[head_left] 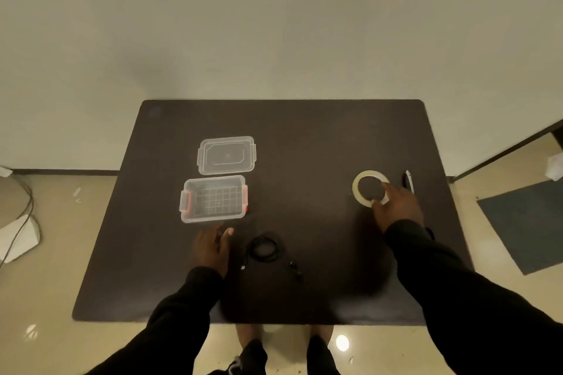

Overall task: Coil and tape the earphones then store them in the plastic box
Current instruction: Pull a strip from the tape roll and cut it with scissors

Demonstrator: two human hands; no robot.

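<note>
Black earphones [264,249] lie coiled on the dark table [304,137] near its front, with the earbuds trailing to the right. The clear plastic box [213,199] with red latches stands uncovered at the left, its lid [227,155] lying flat just behind it. A roll of pale tape [369,188] lies at the right. My right hand [396,207] rests on the tape roll's near right edge, fingers on its rim. My left hand [213,248] hovers flat and empty between the box and the earphones.
A dark pen-like tool with a white part [408,181] lies just right of the tape. The table stands against a pale wall. On the floor are cables and a white object [18,237] at the left and a dark mat [527,222] at the right.
</note>
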